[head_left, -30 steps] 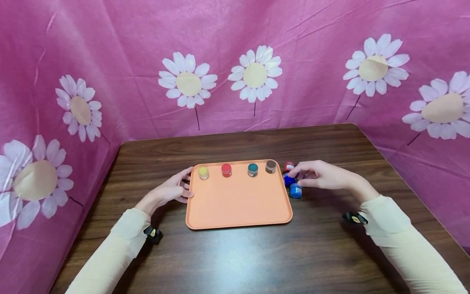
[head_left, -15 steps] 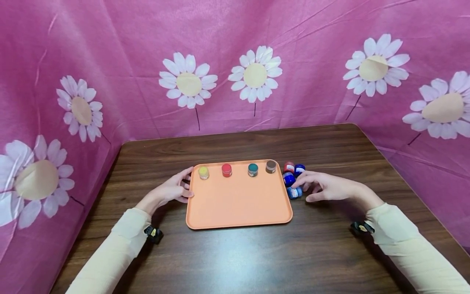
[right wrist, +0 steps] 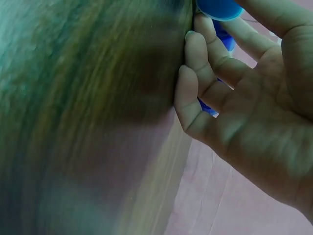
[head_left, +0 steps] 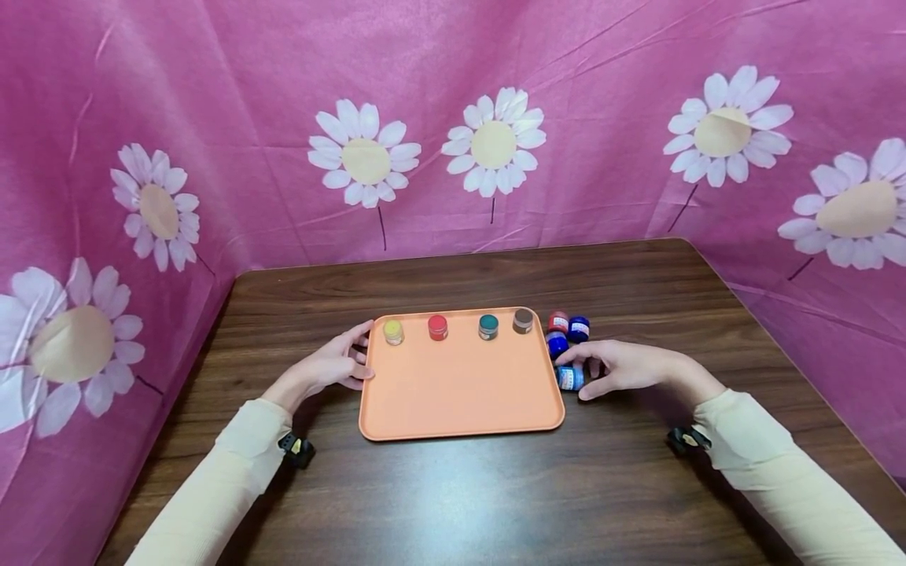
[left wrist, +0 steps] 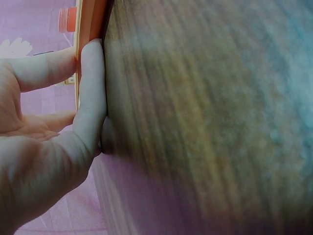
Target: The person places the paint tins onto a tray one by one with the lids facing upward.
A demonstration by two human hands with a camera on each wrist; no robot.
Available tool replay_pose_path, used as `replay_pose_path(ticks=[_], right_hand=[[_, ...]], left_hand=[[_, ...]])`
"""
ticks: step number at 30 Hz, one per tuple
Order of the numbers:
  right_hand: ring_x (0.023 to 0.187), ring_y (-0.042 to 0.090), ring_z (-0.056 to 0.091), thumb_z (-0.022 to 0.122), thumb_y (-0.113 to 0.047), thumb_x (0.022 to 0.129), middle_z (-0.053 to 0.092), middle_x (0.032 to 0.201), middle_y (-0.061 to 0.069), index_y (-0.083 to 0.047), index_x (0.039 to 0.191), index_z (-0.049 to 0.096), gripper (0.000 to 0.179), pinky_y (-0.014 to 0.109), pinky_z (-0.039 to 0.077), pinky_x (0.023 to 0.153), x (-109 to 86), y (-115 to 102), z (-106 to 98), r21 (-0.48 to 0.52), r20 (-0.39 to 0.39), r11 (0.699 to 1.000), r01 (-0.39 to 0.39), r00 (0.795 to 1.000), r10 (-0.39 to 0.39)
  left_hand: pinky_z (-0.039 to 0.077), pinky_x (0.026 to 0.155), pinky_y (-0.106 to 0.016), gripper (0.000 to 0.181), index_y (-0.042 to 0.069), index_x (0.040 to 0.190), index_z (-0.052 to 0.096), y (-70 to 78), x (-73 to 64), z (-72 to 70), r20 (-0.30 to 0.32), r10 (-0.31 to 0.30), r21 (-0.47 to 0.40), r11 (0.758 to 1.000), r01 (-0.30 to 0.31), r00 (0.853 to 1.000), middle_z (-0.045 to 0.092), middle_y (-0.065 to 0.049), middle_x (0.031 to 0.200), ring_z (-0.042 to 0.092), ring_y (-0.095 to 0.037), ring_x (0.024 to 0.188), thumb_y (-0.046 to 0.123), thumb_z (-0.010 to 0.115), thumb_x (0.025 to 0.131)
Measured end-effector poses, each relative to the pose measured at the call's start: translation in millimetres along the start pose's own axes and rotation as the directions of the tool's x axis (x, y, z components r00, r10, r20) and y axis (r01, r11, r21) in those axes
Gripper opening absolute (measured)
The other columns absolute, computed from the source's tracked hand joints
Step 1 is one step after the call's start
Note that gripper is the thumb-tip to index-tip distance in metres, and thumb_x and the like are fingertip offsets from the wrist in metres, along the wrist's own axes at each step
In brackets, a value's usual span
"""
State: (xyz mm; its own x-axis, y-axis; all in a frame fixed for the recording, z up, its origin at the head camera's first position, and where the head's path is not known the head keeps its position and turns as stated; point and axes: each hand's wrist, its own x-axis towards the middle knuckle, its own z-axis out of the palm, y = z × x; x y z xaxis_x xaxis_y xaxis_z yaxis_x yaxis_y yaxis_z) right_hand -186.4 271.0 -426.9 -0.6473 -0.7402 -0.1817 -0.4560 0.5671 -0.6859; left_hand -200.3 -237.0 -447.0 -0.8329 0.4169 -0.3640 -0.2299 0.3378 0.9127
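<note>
My left hand [head_left: 327, 365] holds the left edge of an orange tray [head_left: 460, 393]. In the left wrist view, one finger [left wrist: 92, 73] lies along the tray's side, close to the tabletop, while another touches its rim. My right hand [head_left: 626, 368] has its curled fingers and thumb about a light blue paint jar [head_left: 570, 379] lying on its side by the tray's right edge. The right wrist view shows its blue lid [right wrist: 219, 7] at the top, partly hidden by fingers. Beyond it are two dark blue jars [head_left: 557, 344] and a red jar [head_left: 558, 321].
Along the tray's far edge stand a yellow jar [head_left: 393, 332], a red-lidded jar [head_left: 438, 327], a green jar [head_left: 488, 326] and a brown jar [head_left: 522, 321]. The wooden table [head_left: 453, 503] is bordered by a pink flowered curtain [head_left: 269, 94].
My right hand has drawn back toward the near side, uncovering the second dark blue jar. The light blue jar has tipped from upright onto its side. My left hand stays put.
</note>
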Motion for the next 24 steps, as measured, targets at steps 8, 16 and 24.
replay_pose_path(ticks=[8,16,24], right_hand=[[0.081,0.018,0.053,0.081,-0.028,0.087,0.057,0.1,-0.003,-0.013,0.127,0.064,0.045,0.03,0.047,0.068,5.7,0.2,3.5,-0.028,-0.007,0.999,0.028,1.0,-0.028],[0.078,0.018,0.052,0.083,-0.026,0.086,0.056,0.099,-0.003,-0.012,0.125,0.064,0.046,0.029,0.046,0.066,7.4,0.5,5.4,-0.019,-0.002,0.999,0.036,0.999,-0.036],[0.078,0.017,0.052,0.083,-0.026,0.086,0.056,0.097,-0.003,-0.013,0.124,0.064,0.045,0.028,0.046,0.065,8.2,1.6,7.2,-0.025,-0.008,0.999,0.025,1.0,-0.025]], left_hand=[[0.06,0.077,-0.044,0.101,0.008,0.163,0.004,1.3,-1.0,-0.1,0.005,0.006,-0.004,1.0,-0.006,1.0,0.024,-0.024,0.142,0.048,-0.028,0.107,-0.01,0.065,0.085],[0.06,0.079,-0.046,0.101,0.008,0.163,0.005,0.3,-1.3,0.4,0.006,0.005,-0.011,1.0,-0.005,1.0,0.024,-0.025,0.143,0.046,-0.028,0.107,-0.01,0.065,0.085],[0.06,0.079,-0.046,0.101,0.007,0.163,0.005,0.8,-1.4,0.8,0.011,0.013,-0.011,1.0,-0.013,1.0,0.025,-0.025,0.141,0.048,-0.028,0.107,-0.011,0.065,0.084]])
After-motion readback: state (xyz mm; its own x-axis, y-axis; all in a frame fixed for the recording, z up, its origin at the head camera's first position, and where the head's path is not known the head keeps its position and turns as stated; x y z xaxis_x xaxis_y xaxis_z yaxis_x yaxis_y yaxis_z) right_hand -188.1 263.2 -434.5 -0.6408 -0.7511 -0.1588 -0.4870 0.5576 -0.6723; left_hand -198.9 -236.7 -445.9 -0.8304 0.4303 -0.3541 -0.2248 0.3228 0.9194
